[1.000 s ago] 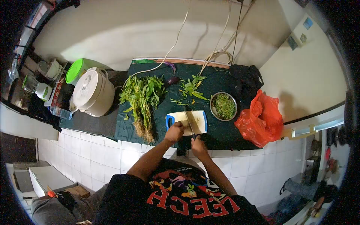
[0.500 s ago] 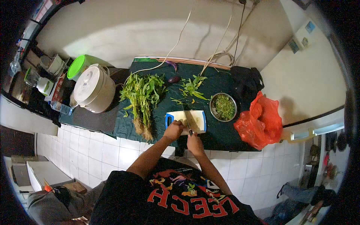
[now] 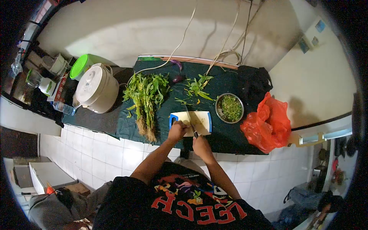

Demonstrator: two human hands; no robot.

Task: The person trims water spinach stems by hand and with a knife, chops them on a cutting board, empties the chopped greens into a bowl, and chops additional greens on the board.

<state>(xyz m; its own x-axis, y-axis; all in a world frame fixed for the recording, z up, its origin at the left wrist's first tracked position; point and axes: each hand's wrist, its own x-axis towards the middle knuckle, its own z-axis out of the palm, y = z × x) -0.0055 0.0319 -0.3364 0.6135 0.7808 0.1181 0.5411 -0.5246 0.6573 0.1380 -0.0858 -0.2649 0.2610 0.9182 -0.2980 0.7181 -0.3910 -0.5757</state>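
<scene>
My right hand (image 3: 202, 145) is closed around the black handle of a kitchen knife (image 3: 190, 117). Its blade points away from me across a white cutting board with blue ends (image 3: 203, 120). On the board's left part rests my left hand (image 3: 177, 131), fingers curled close beside the blade; what they pinch is too small to make out. Right of the board stands a metal bowl (image 3: 230, 122) of chopped greens (image 3: 231, 107). Loose green leaves (image 3: 198, 86) lie beyond the board, and a bundle of leafy greens with roots (image 3: 147, 96) lies to its left.
A purple eggplant (image 3: 178, 79) lies at the back of the dark green cloth (image 3: 174, 101). On the right is a red plastic bag (image 3: 268, 124), and at left a white rice cooker (image 3: 97, 88). Cables hang along the wall. Another person's grey-clothed leg (image 3: 53, 209) shows at lower left.
The view has shifted slightly. Both hands stay at the board, with the knife in nearly the same place between them.
</scene>
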